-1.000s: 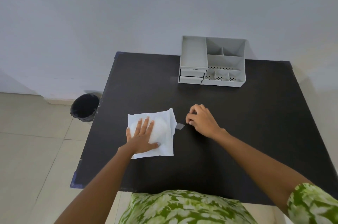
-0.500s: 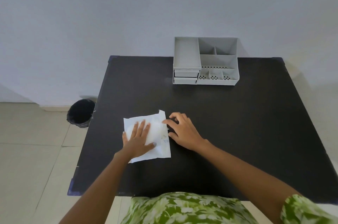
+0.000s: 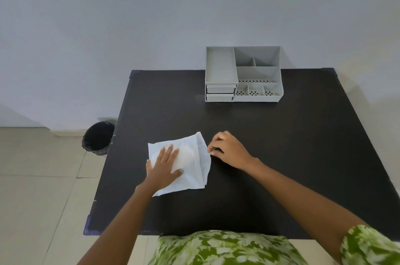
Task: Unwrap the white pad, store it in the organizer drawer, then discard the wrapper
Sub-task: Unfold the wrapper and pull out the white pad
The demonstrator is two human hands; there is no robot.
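On the black table (image 3: pixel 281 145), left hand (image 3: pixel 164 165) flattens white wrapper (image 3: pixel 194 173); right fingers (image 3: pixel 213 150) pinch its edge.

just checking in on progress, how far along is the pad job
Early stage, nothing finished. In hand: the left hand lies flat on the white pad, and the right hand pinches the wrapper at its right edge. Left: free the pad, put it in an organizer drawer, drop the wrapper in the bin.

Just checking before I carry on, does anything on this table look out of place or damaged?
Nothing stands out. The white wrapper lies flat under the left hand, the organizer stands square with drawers shut, nothing spilled.
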